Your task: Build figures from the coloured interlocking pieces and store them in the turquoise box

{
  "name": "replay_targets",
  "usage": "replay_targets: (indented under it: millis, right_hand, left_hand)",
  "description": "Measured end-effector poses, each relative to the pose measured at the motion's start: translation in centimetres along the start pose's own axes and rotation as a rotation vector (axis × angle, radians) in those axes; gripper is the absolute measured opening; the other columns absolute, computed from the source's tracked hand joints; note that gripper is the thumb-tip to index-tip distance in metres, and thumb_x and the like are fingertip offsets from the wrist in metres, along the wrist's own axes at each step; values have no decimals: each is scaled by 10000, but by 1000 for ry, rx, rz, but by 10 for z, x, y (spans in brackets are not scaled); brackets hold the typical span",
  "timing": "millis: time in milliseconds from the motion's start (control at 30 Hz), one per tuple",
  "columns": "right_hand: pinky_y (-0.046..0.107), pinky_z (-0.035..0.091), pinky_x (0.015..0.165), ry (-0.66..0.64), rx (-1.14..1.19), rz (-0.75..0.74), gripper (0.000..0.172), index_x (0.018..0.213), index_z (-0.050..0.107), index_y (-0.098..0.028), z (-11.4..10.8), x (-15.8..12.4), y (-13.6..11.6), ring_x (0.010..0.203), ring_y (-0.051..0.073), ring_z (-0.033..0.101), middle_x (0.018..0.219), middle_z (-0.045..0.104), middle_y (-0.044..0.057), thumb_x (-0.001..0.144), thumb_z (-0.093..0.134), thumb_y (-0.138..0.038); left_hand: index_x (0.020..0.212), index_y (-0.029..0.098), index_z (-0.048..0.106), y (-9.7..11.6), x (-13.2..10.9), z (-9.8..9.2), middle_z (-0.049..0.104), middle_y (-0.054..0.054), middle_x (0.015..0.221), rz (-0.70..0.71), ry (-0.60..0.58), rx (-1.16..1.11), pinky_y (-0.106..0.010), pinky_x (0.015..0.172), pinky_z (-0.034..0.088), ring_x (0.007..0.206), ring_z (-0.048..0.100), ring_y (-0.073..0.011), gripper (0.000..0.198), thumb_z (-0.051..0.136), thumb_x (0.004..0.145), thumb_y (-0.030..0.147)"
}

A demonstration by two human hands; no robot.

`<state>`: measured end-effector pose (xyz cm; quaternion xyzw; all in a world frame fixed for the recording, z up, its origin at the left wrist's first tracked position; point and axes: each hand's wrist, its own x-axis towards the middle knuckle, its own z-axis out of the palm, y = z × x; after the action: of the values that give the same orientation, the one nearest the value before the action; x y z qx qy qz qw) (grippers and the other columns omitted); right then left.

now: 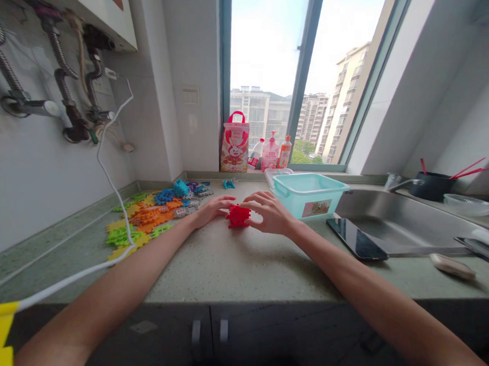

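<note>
A small stack of red notched puzzle pieces (238, 216) sits on the counter between my two hands. My right hand (268, 210) curves round its right side, thumb low and fingers over the upper edge. At its left, my left hand (213, 210) has its fingers stretched out, with the fingertips at the stack's upper left edge; whether they press on it I cannot tell. Left of my hands lie more notched pieces in heaps: orange pieces (155, 213), green pieces (123, 234), blue pieces (164, 196) and grey pieces (183, 211). One teal piece (228, 184) lies apart, behind my hands.
A turquoise plastic tub (311, 185) stands right of my hands. Beyond it are a phone (355, 238), a steel sink (396, 223) and a soap bar (452, 266). A white cable (114, 185) crosses the left side. Bottles (270, 152) and a pink package (234, 146) line the windowsill.
</note>
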<state>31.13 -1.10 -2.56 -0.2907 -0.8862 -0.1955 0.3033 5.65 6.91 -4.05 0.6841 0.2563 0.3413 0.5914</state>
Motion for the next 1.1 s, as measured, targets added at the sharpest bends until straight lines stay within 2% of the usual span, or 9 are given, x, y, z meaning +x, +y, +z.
replay_targets:
  millis: [167, 300, 467, 567, 667, 833, 933, 1033, 1100]
  right_hand:
    - [472, 490, 1039, 44, 21, 60, 380, 1337, 666, -284, -9, 1, 2, 1172, 281, 628, 1291, 708, 88, 961, 676, -343]
    - [418, 534, 1017, 138, 56, 275, 349, 1342, 660, -228, -12, -2, 14, 1159, 256, 664, 1268, 717, 107, 1015, 545, -262]
    - [390, 544, 1007, -184, -53, 563, 391, 1359, 672, -181, 4, -12, 26, 1141, 269, 714, 1300, 734, 141, 987, 564, -228]
    - [331, 542, 981, -363, -93, 609, 348, 1302, 713, -182, 15, -17, 30, 1131, 250, 725, 1257, 758, 138, 1008, 571, -300]
    - [285, 549, 902, -419, -81, 617, 284, 1173, 768, -216, 22, -20, 33, 1039, 225, 752, 1120, 804, 100, 1021, 567, -347]
    - [308, 547, 917, -352, -58, 654, 390, 1311, 706, -178, 25, -19, 37, 1091, 255, 738, 1192, 779, 140, 965, 660, -351]
    - [350, 554, 946, -160, 15, 653, 368, 1267, 713, -177, 20, -14, 33, 1075, 256, 734, 1184, 772, 133, 951, 683, -363]
    - [382, 552, 991, 122, 149, 512, 334, 1266, 694, -200, 11, -7, 21, 1088, 238, 717, 1223, 742, 113, 975, 648, -357]
    - [398, 543, 1026, 193, 229, 334, 345, 1293, 675, -228, 5, -3, 11, 1134, 237, 694, 1265, 717, 104, 976, 651, -363]
  left_hand:
    - [1313, 157, 650, -1, 0, -2, 718, -125, 1197, -2, -3, 11, -388, 934, 496, 1110, 665, -281, 587, 752, 817, 456]
    - [1292, 164, 666, 1, -1, -1, 717, -123, 1183, -13, 9, 20, -365, 905, 496, 1122, 653, -283, 594, 767, 792, 469]
    - [1282, 166, 666, 3, -3, 0, 721, -119, 1177, -6, -3, 33, -372, 912, 506, 1106, 659, -276, 597, 767, 788, 484]
    - [1305, 158, 637, 1, -3, 0, 721, -124, 1200, 3, -20, 83, -371, 913, 514, 1084, 676, -274, 639, 787, 779, 488]
    - [1326, 176, 618, -2, -2, -1, 720, -122, 1218, 7, -63, 168, -367, 904, 527, 1094, 689, -287, 701, 847, 732, 469]
    - [1353, 197, 613, -7, 0, -3, 707, -138, 1266, 35, -98, 315, -376, 923, 542, 1136, 691, -300, 741, 886, 711, 446]
    - [1373, 182, 598, -7, 0, -2, 699, -157, 1284, 36, -99, 317, -389, 922, 546, 1139, 692, -305, 757, 883, 722, 443]
    - [1376, 174, 594, -4, -1, 1, 705, -159, 1280, 38, -109, 314, -396, 940, 543, 1160, 683, -309, 771, 891, 713, 431]
    - [1356, 181, 618, -2, -2, 2, 711, -148, 1283, 59, -116, 330, -392, 966, 532, 1193, 669, -310, 738, 888, 715, 428]
